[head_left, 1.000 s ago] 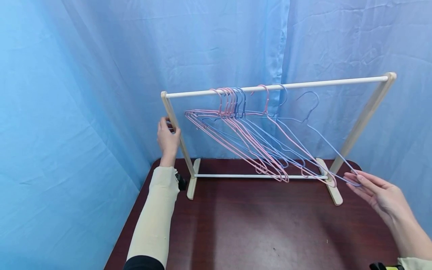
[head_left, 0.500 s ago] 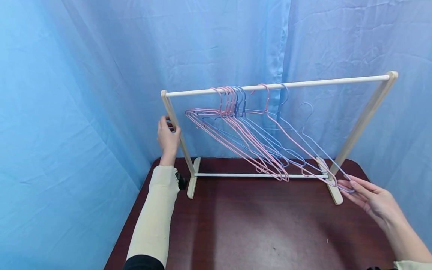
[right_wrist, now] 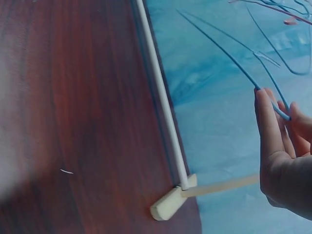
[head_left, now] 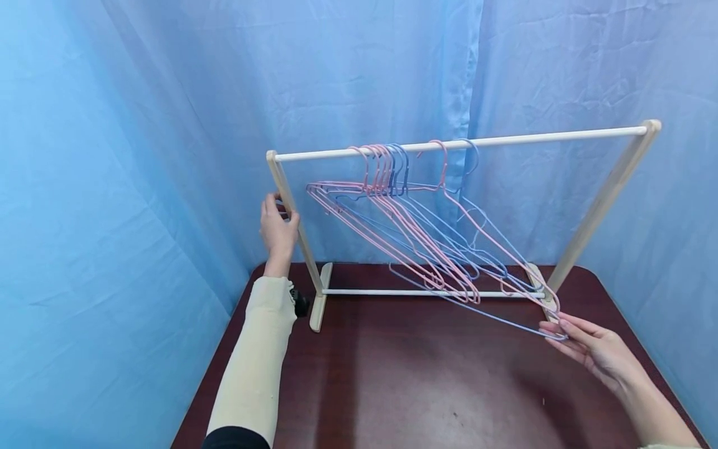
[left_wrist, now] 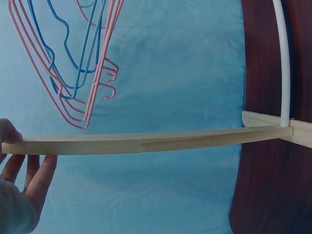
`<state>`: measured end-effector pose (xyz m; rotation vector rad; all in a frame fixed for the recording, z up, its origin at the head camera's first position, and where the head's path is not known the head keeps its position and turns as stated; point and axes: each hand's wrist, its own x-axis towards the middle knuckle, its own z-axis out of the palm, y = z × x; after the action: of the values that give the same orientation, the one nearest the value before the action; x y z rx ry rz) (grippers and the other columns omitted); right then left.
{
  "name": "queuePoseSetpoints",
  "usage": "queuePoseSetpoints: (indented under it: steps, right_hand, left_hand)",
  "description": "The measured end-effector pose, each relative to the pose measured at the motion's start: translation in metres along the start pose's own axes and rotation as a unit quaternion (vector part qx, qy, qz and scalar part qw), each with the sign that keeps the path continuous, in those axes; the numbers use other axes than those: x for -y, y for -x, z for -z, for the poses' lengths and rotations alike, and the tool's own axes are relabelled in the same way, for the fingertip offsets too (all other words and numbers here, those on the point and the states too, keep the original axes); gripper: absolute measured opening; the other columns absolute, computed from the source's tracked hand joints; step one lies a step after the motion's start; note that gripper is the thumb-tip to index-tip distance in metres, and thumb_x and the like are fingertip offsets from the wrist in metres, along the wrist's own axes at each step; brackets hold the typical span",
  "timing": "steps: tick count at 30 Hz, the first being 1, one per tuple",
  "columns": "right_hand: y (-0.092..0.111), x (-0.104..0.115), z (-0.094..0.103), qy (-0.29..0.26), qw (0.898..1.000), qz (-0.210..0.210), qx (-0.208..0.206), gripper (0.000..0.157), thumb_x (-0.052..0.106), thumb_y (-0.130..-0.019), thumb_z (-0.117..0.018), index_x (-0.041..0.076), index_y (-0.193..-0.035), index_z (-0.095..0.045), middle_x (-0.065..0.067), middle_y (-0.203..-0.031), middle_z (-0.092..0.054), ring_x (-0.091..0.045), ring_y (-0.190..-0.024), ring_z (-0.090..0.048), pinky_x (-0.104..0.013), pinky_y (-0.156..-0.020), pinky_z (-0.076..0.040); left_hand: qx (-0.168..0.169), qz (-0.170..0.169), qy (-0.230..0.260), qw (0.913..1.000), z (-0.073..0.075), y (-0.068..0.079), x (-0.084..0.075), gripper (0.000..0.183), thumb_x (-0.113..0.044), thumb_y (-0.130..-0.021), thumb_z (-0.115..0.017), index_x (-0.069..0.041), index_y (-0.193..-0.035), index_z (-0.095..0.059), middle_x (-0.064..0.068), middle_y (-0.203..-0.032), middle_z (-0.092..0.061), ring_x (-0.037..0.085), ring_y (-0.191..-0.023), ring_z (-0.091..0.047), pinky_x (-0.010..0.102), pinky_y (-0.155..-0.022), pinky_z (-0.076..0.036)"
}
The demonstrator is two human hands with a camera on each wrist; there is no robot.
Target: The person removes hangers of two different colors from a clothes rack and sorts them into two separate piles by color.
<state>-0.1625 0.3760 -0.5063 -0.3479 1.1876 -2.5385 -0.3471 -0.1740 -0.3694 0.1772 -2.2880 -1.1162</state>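
Note:
My left hand [head_left: 278, 234] holds the left wooden upright [head_left: 305, 249] of a small clothes rack, thumb on one side and fingers on the other in the left wrist view [left_wrist: 122, 144]. At the lower right, my right hand [head_left: 594, 352] pinches one corner of a blue wire hanger [head_left: 505, 320]. This hanger is off the rod, tilted, its hook behind the hanging ones. In the right wrist view its wire [right_wrist: 229, 61] runs away from the fingertips. Pink and blue hangers hang on the white top rod [head_left: 561, 136]: several bunched left of centre, a pink one [head_left: 445, 165] and a blue one [head_left: 477, 159] apart.
The rack stands on a dark red-brown table [head_left: 437, 386], with a white lower bar [head_left: 370, 292] between its wooden feet [head_left: 318, 312]. Blue curtains [head_left: 224, 93] surround the table at the back and sides. The right upright [head_left: 600, 206] stands behind my right hand.
My right hand has moved left and down with the blue hanger, whose hook has swung lower and leftward behind the hanging ones. The left hand stays on the upright.

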Motion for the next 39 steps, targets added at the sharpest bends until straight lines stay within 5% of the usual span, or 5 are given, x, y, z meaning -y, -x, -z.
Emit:
queuePoseSetpoints:
  steps: [7, 19, 39]
  right_hand:
    - [-0.006, -0.019, -0.002, 0.035, 0.997, -0.06, 0.029, 0.048, -0.001, -0.107, -0.025, 0.008, -0.128, -0.067, -0.016, -0.12, -0.072, -0.021, -0.117, -0.068, -0.033, -0.099, -0.053]
    - [-0.019, -0.046, -0.013, 0.066, 0.987, -0.145, 0.019, 0.045, 0.007, -0.108, -0.031, 0.019, -0.124, -0.071, -0.009, -0.118, -0.074, -0.016, -0.113, -0.07, -0.029, -0.097, -0.054]
    - [-0.053, -0.106, -0.042, 0.088, 0.979, -0.186, 0.0, 0.033, 0.008, -0.107, -0.04, 0.017, -0.115, -0.071, -0.007, -0.107, -0.077, -0.013, -0.102, -0.073, -0.029, -0.091, -0.057]
  left_hand:
    - [0.002, -0.004, -0.003, 1.0, 0.001, 0.0, 0.001, 0.038, -0.015, -0.097, -0.06, -0.01, -0.133, -0.049, 0.018, -0.123, -0.056, 0.034, -0.109, -0.063, 0.05, -0.088, -0.055]
    - [0.005, -0.001, -0.002, 1.0, -0.001, -0.001, -0.001, 0.038, -0.014, -0.097, -0.06, -0.009, -0.133, -0.049, 0.02, -0.125, -0.056, 0.033, -0.109, -0.063, 0.05, -0.091, -0.055]
    - [0.001, -0.007, -0.017, 0.9998, 0.002, -0.001, 0.001, 0.038, -0.015, -0.097, -0.061, -0.008, -0.132, -0.05, 0.019, -0.122, -0.057, 0.033, -0.107, -0.063, 0.05, -0.09, -0.054]
